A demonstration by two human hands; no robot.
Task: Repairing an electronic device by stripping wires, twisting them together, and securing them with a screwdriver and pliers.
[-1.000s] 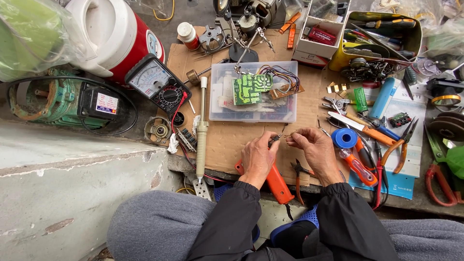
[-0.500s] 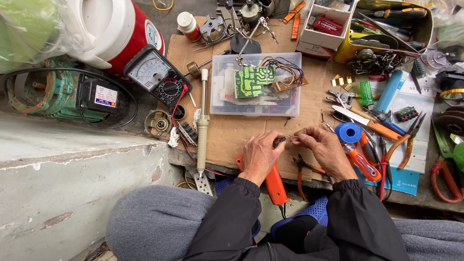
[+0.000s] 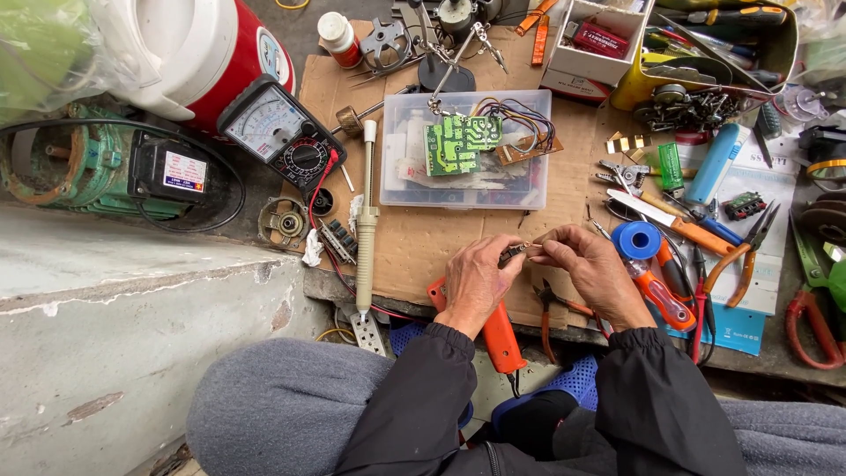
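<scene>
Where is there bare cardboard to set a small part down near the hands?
Bare cardboard lies between the clear plastic box, the cream desoldering pump and the left hand. Right of the right hand it is crowded: blue tape roll, pliers, screwdrivers.

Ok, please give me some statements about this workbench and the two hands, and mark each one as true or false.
1. Both hands, the left hand and the right hand, pinch one small dark part between them. True.
2. The green circuit board lies flat on the cardboard beside the hands. False: it rests on the clear plastic box further up the bench.
3. The analog multimeter lies to the left of the clear plastic box. True.
4. The roll of blue tape sits beside the left hand. False: it sits just to the right of the right hand.
5. The orange-handled tool is gripped in the right hand. False: it lies under the left wrist, held by no hand.
</scene>
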